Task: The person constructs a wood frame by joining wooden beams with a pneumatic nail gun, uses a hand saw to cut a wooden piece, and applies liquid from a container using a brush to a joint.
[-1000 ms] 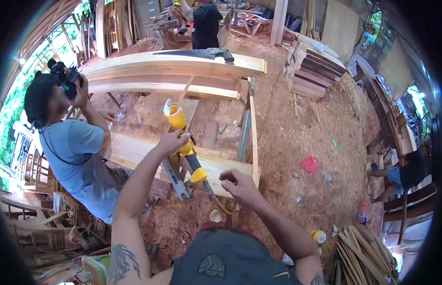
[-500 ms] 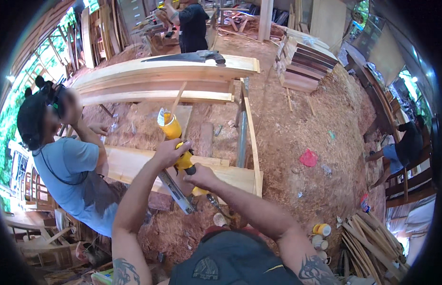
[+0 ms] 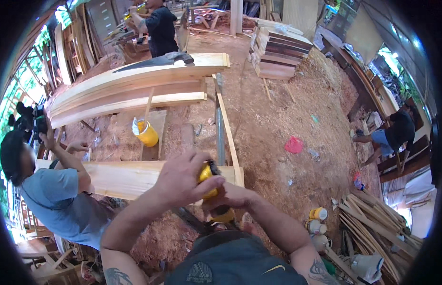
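Note:
With my left hand (image 3: 183, 175) wrapped over the top of a yellow and black nail gun (image 3: 207, 180), I have the tool close to my body. My right hand (image 3: 232, 197) grips it from the right side, partly hidden behind the left. Beneath and behind the tool lies a pale plank (image 3: 102, 178). Farther off stands a yellow bucket (image 3: 147, 137) with a stick in it. A dark handsaw (image 3: 149, 63) rests on stacked long boards (image 3: 88, 95).
At left, a person in light blue (image 3: 59, 199) holds a camera rig. Another works at back (image 3: 161, 33), and one at far right (image 3: 396, 128). A board stack (image 3: 280, 52), loose slats (image 3: 368, 223), small containers (image 3: 318, 213) and a pink bag (image 3: 293, 144) lie around the dirt floor.
The nail gun has come down toward my body, apart from the yellow bucket behind it. My right hand has closed on the tool. The person at left has shifted leftward in view.

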Demonstrator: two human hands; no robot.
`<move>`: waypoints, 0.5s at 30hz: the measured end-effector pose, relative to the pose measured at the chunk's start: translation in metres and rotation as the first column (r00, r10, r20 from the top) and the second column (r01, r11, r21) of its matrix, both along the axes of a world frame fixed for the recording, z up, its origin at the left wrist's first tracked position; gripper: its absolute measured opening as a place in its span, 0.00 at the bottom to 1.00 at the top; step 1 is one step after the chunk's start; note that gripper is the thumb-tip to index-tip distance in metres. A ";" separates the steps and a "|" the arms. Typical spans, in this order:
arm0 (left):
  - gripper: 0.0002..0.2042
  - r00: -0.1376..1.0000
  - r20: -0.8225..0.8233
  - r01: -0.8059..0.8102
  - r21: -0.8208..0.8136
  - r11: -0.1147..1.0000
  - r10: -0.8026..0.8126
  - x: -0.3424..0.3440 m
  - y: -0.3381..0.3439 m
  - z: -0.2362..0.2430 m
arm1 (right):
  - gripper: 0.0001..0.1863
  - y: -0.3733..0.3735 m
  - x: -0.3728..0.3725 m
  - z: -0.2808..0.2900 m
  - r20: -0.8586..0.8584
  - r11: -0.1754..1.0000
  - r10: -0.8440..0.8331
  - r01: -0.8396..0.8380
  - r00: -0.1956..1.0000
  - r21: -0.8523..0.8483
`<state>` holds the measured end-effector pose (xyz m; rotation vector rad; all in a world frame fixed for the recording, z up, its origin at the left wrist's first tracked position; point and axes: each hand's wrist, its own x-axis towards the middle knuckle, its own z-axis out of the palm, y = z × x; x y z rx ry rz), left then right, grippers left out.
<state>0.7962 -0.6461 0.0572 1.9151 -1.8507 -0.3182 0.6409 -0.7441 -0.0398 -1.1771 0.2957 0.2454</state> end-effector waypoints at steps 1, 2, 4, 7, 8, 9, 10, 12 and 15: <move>0.28 1.000 -0.006 0.004 0.008 1.000 -0.004 -0.012 -0.003 0.001 | 0.12 -0.008 -0.010 0.004 0.014 0.989 0.093 -0.094 0.996 0.113; 0.28 0.998 0.018 0.064 -0.028 0.998 -0.063 -0.025 -0.011 0.002 | 0.10 -0.019 -0.020 -0.011 0.085 0.943 0.194 -0.209 0.977 0.258; 0.29 0.994 0.026 0.112 -0.071 0.991 -0.110 -0.038 -0.017 0.000 | 0.10 -0.023 -0.041 -0.008 0.049 0.974 0.085 -0.094 0.995 0.205; 0.31 0.984 -0.093 0.143 -0.079 0.986 -0.150 -0.047 -0.033 -0.005 | 0.12 -0.028 -0.081 -0.019 -0.024 0.994 -0.106 0.107 0.994 0.023; 0.28 0.972 -0.174 0.134 -0.137 0.982 -0.157 -0.043 -0.038 -0.007 | 0.18 -0.030 -0.101 -0.018 -0.025 0.959 -0.283 0.284 0.959 0.008; 0.28 0.970 -0.190 0.129 -0.124 0.984 -0.151 -0.035 -0.043 -0.013 | 0.23 -0.034 -0.121 -0.020 -0.022 0.899 -0.438 0.438 0.899 -0.007; 0.26 0.923 -0.378 0.043 -0.093 0.995 -0.075 -0.027 -0.052 -0.023 | 0.23 -0.046 -0.154 -0.035 -0.123 0.904 -0.408 0.419 0.905 0.087; 0.22 0.806 -0.586 -0.132 -0.044 0.990 0.082 0.003 -0.069 -0.062 | 0.22 -0.054 -0.190 -0.040 -0.053 0.856 -0.516 0.516 0.855 -0.016; 0.20 0.489 -0.798 -0.288 0.234 0.929 0.353 0.042 -0.096 -0.125 | 0.22 -0.065 -0.228 -0.043 0.013 0.855 -0.518 0.518 0.855 0.004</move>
